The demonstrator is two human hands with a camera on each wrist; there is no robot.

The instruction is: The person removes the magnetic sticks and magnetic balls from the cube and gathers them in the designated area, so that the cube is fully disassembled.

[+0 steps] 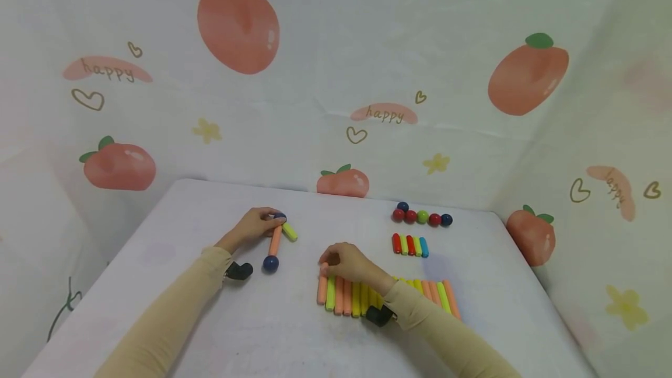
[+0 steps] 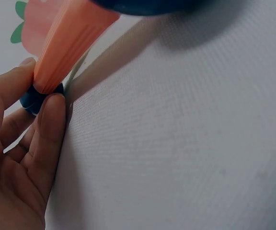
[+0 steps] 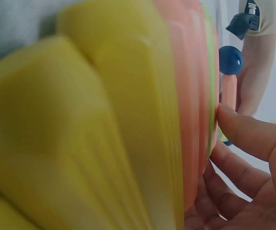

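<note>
My left hand pinches a dark blue ball between thumb and fingers. From that ball an orange stick runs toward me to a second dark blue ball, and a short yellow-green stick points away to the right. Further right, my right hand pinches the far end of the leftmost orange stick in a long row. In the right wrist view, its thumb and fingers lie at the end of that row, beside yellow sticks close to the camera.
The row of orange, yellow and green sticks passes partly under my right forearm. Behind it lie short red, yellow-green and blue sticks. Farther back is a line of red, green and blue balls. A printed cloth hangs behind the white table.
</note>
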